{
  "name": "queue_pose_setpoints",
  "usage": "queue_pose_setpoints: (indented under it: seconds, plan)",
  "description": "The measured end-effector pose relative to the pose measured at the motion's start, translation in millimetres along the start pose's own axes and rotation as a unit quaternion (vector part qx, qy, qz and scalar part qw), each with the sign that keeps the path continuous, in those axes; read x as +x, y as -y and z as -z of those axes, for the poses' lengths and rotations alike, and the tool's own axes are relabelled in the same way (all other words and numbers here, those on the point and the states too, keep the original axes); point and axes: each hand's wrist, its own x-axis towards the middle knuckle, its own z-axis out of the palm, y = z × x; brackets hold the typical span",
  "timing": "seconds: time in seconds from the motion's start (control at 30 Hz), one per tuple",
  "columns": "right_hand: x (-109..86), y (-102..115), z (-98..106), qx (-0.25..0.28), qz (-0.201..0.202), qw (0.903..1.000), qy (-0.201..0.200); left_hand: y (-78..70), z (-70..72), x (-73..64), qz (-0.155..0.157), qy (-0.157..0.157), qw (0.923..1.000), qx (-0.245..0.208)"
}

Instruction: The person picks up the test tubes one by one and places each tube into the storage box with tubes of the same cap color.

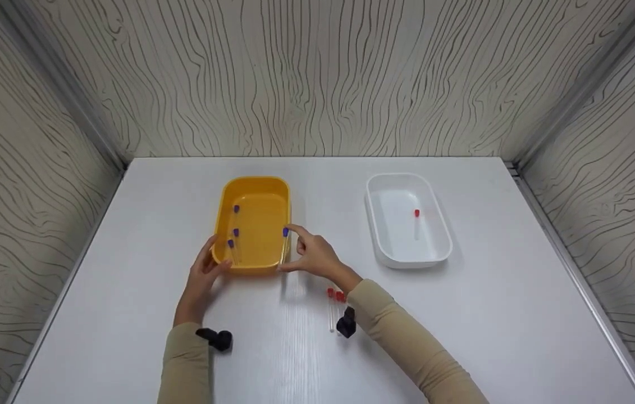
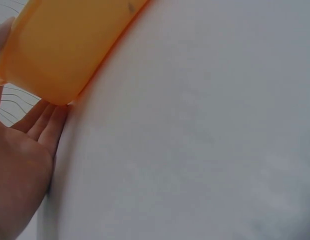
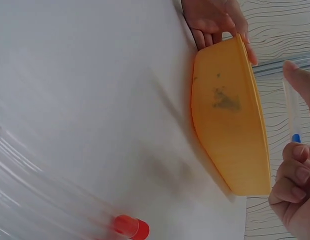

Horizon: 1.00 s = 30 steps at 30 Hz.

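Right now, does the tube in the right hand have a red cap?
No, the tube between the right hand's thumb and finger has a blue cap.

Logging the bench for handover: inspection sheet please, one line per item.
Surface: white table.
Job's things: yellow tray, three blue-capped tubes inside; white tray, one red-capped tube inside; loose red-capped tubes on the table, partly hidden, count unclear.
Clutter: nothing seen.
Left grip: holds the yellow tray's near left corner.
Right grip: holds a fourth blue-capped tube between thumb and finger, by the yellow tray's right rim.
Cables: nothing seen.
Surroundings: wood-grain patterned walls.
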Motion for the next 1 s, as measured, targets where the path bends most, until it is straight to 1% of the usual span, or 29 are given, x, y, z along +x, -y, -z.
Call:
queue_pose_setpoints:
  seconds: [0.13, 0.23, 0.37, 0.53, 0.6, 0.77, 1.0]
  plan:
    - [5.5, -1.3, -1.5, -0.019, 0.01, 0.9997, 0.007, -0.3, -0.2, 0.8, -0.018, 0.0, 0.9998, 0.005]
    - [9.2, -1.6, -2.5, -0.022, 0.012, 0.9996, 0.01, -1.2, -0.5, 0.6, -0.028, 0.005, 0.9996, 0.006]
    - [14.4, -1.8, -4.2, -0.016, -0.002, 0.9998, 0.012, -3.3, -0.8, -0.2, -0.009, 0.007, 0.9999, -0.001]
    - [20.0, -3.2, -7.2, -0.013, -0.039, 0.999, 0.018, -3.3, -1.1, 0.8, 0.008, 0.003, 0.9999, -0.01]
    - [21.4, -4.1, -8.3, -0.014, -0.05, 0.9985, 0.02, -2.7, -1.0, 1.7, 0.01, 0.002, 0.9999, -0.012]
    - [23.5, -6.4, -10.2, -0.014, -0.055, 0.9982, 0.021, -1.4, -0.5, 2.8, 0.017, 0.0, 0.9997, -0.015]
    - [25.2, -9.8, -11.2, 0.008, -0.066, 0.9972, 0.034, -2.3, -0.3, 1.9, 0.026, 0.003, 0.9996, -0.01]
